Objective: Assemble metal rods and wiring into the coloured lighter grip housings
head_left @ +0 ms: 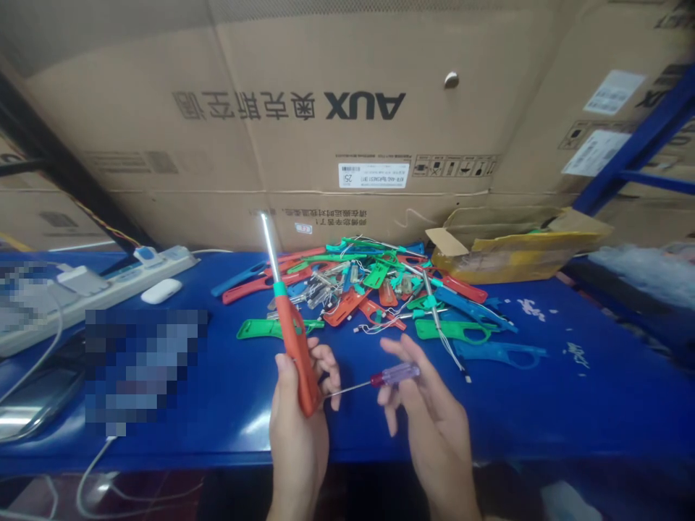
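An orange-red long-nosed gas lighter (297, 346) is gripped upright in my left hand (298, 427), its metal tube pointing up and a green collar below the tube. In my right hand (434, 420) is a screwdriver (394, 375) with a clear purple handle, held between thumb and fingers. Its thin shaft reaches left to the lower side of the lighter; whether the tip sits in a screw is hidden. Behind both hands lies a pile of lighter parts (347, 289): red, green and blue shells, metal tubes, clear pieces and white wires.
A blue table (217, 420) carries everything. At the back right stands an opened cardboard box (504, 253). On the left are a white power strip (108, 289), a white earbud case (161, 291) and a cable. Large cartons (304, 159) form the back wall.
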`<act>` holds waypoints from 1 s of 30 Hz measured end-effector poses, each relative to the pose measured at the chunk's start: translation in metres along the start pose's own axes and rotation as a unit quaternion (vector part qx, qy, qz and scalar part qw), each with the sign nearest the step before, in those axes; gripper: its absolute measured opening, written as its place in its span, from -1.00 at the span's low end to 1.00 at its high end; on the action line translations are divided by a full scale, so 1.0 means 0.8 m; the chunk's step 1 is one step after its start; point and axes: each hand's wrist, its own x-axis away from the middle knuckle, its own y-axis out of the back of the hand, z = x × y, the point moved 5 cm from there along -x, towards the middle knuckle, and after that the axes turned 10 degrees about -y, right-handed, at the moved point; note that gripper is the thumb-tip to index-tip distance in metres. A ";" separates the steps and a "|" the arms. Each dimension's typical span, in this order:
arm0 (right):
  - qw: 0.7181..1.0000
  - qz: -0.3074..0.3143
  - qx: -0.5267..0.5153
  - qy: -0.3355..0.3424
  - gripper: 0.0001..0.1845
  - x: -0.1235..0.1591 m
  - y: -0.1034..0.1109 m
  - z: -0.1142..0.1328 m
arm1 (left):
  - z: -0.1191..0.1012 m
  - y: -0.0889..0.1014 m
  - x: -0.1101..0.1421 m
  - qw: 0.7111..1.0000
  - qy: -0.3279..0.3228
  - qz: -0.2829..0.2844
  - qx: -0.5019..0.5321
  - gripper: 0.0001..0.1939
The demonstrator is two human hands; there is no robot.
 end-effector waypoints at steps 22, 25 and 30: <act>0.980 -0.190 -0.052 -0.009 -0.73 0.000 0.020 -0.016 | 0.006 -0.006 0.007 0.999 -0.003 0.033 -0.040 -0.47; 0.978 -0.201 -0.061 -0.012 -0.61 -0.001 0.020 -0.016 | 0.007 -0.002 0.007 0.997 -0.024 0.024 -0.062 -0.48; 0.977 -0.209 0.005 -0.027 -0.47 0.004 0.010 -0.010 | 0.006 0.000 0.006 0.998 -0.043 -0.004 -0.046 -0.45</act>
